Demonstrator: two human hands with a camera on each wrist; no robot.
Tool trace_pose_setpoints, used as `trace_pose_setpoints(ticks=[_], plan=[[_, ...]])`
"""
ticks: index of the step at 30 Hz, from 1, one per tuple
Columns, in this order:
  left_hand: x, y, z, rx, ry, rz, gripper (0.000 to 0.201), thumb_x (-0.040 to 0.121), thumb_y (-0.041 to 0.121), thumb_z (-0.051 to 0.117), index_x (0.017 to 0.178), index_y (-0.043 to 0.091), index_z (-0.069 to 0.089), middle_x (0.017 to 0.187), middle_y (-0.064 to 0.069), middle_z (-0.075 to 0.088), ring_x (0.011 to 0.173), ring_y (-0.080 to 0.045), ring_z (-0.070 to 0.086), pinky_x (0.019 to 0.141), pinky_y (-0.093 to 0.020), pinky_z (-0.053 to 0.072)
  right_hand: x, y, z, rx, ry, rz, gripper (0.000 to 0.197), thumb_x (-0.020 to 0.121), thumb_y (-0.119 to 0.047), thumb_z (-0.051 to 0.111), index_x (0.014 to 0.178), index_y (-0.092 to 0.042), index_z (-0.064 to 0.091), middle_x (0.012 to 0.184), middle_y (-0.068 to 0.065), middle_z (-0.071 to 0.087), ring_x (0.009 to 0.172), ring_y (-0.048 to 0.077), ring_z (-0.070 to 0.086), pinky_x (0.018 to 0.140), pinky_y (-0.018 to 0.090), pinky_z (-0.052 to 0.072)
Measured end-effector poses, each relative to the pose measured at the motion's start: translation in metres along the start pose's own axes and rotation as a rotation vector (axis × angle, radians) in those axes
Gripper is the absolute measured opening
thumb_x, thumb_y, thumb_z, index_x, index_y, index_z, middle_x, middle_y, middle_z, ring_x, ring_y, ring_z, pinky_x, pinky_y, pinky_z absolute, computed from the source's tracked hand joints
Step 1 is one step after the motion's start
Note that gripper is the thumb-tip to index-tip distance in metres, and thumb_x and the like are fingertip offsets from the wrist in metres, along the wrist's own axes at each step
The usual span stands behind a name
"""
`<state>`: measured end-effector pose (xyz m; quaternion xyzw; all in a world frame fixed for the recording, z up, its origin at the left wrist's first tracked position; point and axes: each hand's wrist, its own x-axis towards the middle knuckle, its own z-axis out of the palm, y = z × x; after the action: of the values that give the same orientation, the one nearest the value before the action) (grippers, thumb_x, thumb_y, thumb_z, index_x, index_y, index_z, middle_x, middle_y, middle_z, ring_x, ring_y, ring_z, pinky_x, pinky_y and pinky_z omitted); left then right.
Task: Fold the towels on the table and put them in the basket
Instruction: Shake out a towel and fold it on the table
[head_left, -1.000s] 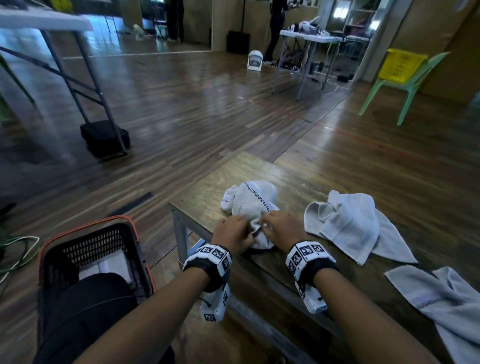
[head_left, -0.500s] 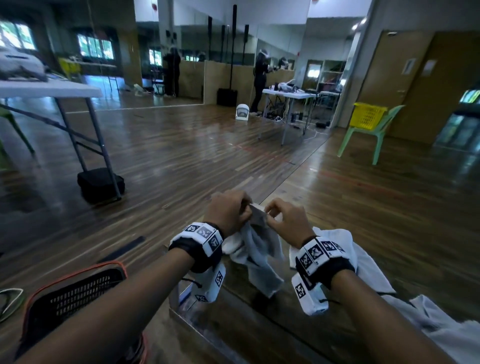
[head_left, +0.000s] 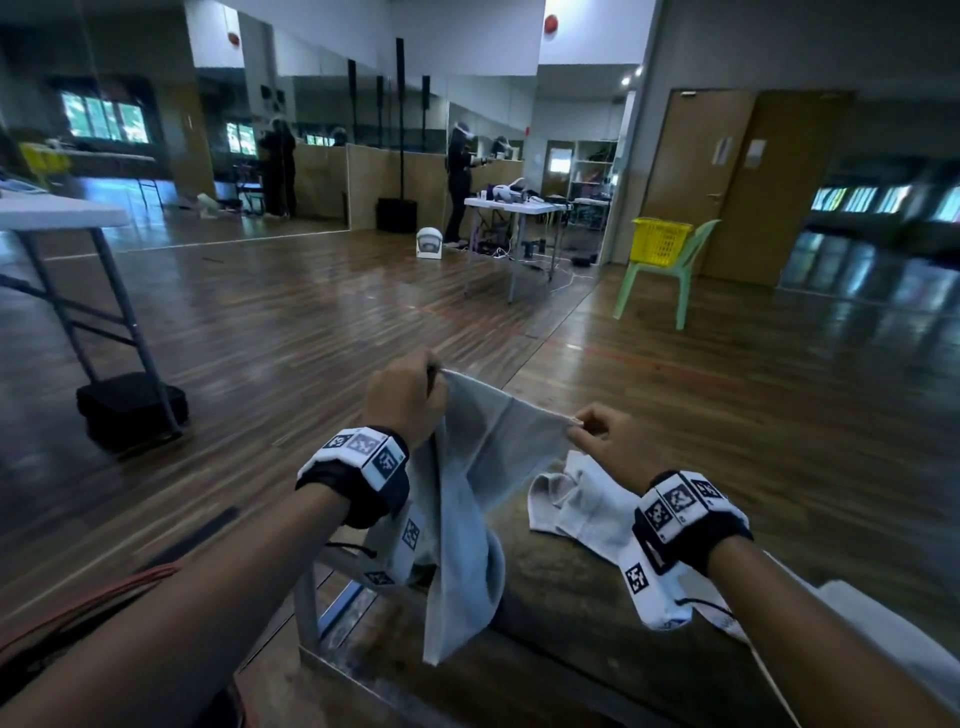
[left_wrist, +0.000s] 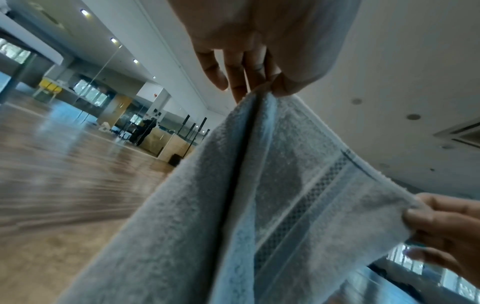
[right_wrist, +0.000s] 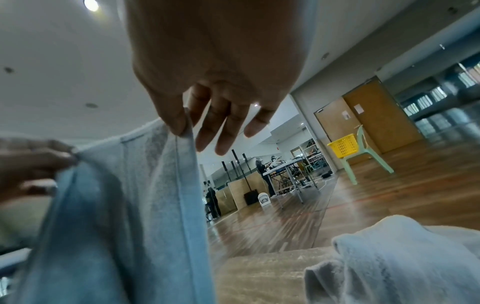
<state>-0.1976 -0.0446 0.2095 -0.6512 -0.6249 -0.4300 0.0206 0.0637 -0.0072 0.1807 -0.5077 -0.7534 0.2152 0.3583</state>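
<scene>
Towel (head_left: 470, 499) held up above the table (head_left: 561, 587) edge, top hem stretched between both hands, rest hanging. Left hand (head_left: 405, 400) pinches one corner, right hand (head_left: 605, 441) pinches the other with thumb and forefinger. Second towel (head_left: 576, 499) crumpled on table just right.

Both forearms raised above the table (head_left: 571, 587): left hand (head_left: 402, 397) and right hand (head_left: 608, 441) each pinch a corner of the towel (head_left: 478, 467), apart.
</scene>
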Motion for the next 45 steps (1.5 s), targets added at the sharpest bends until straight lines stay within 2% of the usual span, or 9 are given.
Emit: trace_pose_setpoints(ticks=[5,11,15,19,26,31,35,38,45], plan=[[-0.005,0.013,0.023,0.007,-0.189,-0.136,0.02,0.089,0.02,0.049,0.107,0.015,0.055,0.106,-0.011,0.066,0.102,-0.031,0.059,0.088,-0.035,0.039,-0.002,-0.012,-0.012,0.286,0.174,-0.001,0.008,0.087,-0.014,0.063,0.081,-0.015,0.058,0.072,-0.003,0.06,0.067,0.006,0.054,0.068,0.022,0.044],[-0.029,0.039,0.068,-0.171,-0.452,0.001,0.037,0.082,0.034,0.063,0.115,0.02,0.056,0.081,0.009,0.061,0.087,-0.018,0.064,0.086,-0.038,0.049,-0.006,-0.02,-0.022,0.292,0.154,-0.004,0.009,0.085,-0.013,0.065,0.092,-0.008,0.064,0.082,0.006,0.067,0.074,0.012,0.06,0.07,0.023,0.048],[-0.038,0.054,0.088,-0.327,-0.411,0.101,0.032,0.075,0.045,0.055,0.09,0.018,0.066,0.081,0.0,0.068,0.079,-0.018,0.064,0.076,-0.036,0.052,-0.016,-0.011,-0.027,0.253,0.128,0.016,0.008,0.086,-0.013,0.064,0.092,-0.009,0.065,0.081,0.005,0.068,0.074,0.014,0.061,0.07,0.029,0.049],[-0.04,0.065,0.093,-0.485,-0.371,0.13,0.014,0.083,0.033,0.062,0.073,0.023,0.062,0.069,0.01,0.063,0.067,-0.009,0.058,0.068,-0.022,0.046,-0.024,0.003,-0.032,0.225,0.137,0.04,0.011,0.085,-0.014,0.066,0.093,-0.007,0.066,0.087,0.013,0.07,0.077,0.015,0.061,0.073,0.027,0.048],[-0.028,0.069,0.082,-0.517,-0.292,0.091,0.017,0.088,0.024,0.062,0.08,0.011,0.068,0.073,0.003,0.063,0.068,-0.009,0.054,0.063,-0.01,0.039,-0.043,0.018,-0.017,0.171,-0.188,0.162,0.015,0.086,-0.014,0.064,0.098,-0.006,0.069,0.085,-0.007,0.067,0.07,-0.009,0.061,0.063,0.004,0.043],[-0.019,0.05,0.074,-0.393,-0.272,-0.001,0.014,0.089,0.024,0.06,0.076,0.018,0.061,0.062,0.011,0.054,0.062,-0.009,0.049,0.061,-0.022,0.035,-0.042,0.014,-0.008,0.272,-0.057,0.127,0.006,0.088,-0.011,0.062,0.092,-0.01,0.066,0.08,-0.01,0.065,0.064,-0.013,0.06,0.062,0.003,0.042],[-0.017,0.042,0.062,-0.399,-0.325,-0.037,0.004,0.087,0.019,0.061,0.087,0.02,0.065,0.067,0.004,0.06,0.057,-0.001,0.051,0.056,-0.011,0.038,-0.03,0.003,-0.008,0.272,0.058,0.094,0.008,0.086,-0.01,0.064,0.09,-0.004,0.067,0.079,0.0,0.068,0.059,-0.012,0.059,0.063,0.006,0.044],[-0.02,0.045,0.053,-0.486,-0.285,-0.013,0.006,0.083,0.027,0.067,0.089,0.026,0.065,0.069,0.004,0.063,0.054,0.004,0.053,0.053,-0.003,0.038,-0.027,-0.009,-0.007,0.256,0.017,0.048,0.012,0.086,-0.011,0.065,0.092,-0.003,0.07,0.083,0.008,0.07,0.061,-0.007,0.059,0.063,0.008,0.046],[-0.025,0.047,0.044,-0.44,-0.252,0.102,0.007,0.085,0.03,0.066,0.078,0.029,0.064,0.072,-0.008,0.068,0.063,-0.009,0.056,0.054,-0.011,0.039,-0.043,-0.018,0.0,0.087,-0.07,-0.001,0.013,0.083,-0.021,0.068,0.09,-0.01,0.07,0.077,0.004,0.067,0.06,-0.004,0.053,0.06,0.003,0.038]])
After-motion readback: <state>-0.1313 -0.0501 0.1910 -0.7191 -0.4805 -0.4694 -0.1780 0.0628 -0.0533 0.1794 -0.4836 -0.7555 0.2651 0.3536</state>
